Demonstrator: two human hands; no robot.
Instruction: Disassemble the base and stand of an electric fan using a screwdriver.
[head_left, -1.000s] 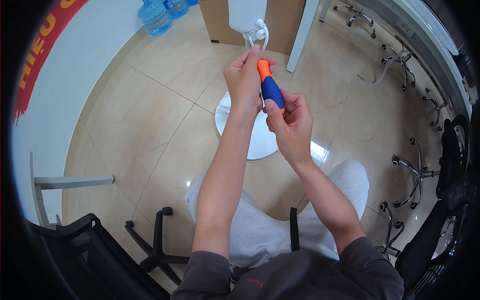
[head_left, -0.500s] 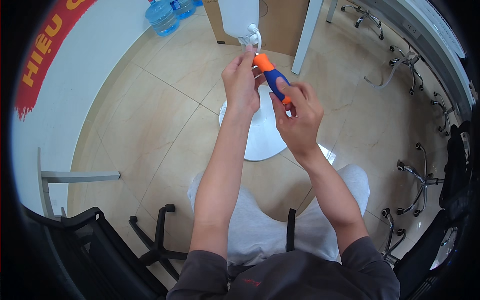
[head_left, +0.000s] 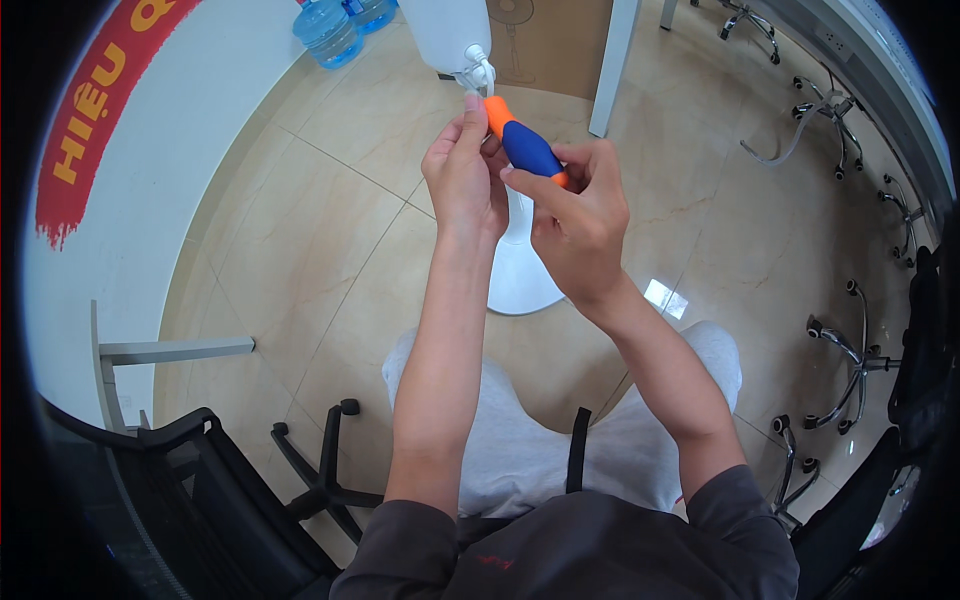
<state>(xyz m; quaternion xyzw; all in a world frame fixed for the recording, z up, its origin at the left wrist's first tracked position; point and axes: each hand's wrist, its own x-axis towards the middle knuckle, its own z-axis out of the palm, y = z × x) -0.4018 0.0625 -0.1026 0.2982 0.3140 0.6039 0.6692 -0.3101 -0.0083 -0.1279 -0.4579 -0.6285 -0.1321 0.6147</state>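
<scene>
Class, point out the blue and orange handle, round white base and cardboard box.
Blue and orange handle [head_left: 530,148]: head view, blue middle section.
Round white base [head_left: 523,280]: head view, top face.
Cardboard box [head_left: 562,52]: head view, visible side panel.

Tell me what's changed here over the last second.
The blue-and-orange handle has tilted further, its upper end swinging left; the right hand has turned, still on its lower end. The white housing shows farther left against the cardboard box. The left hand stays just below that housing; nothing was let go.
</scene>
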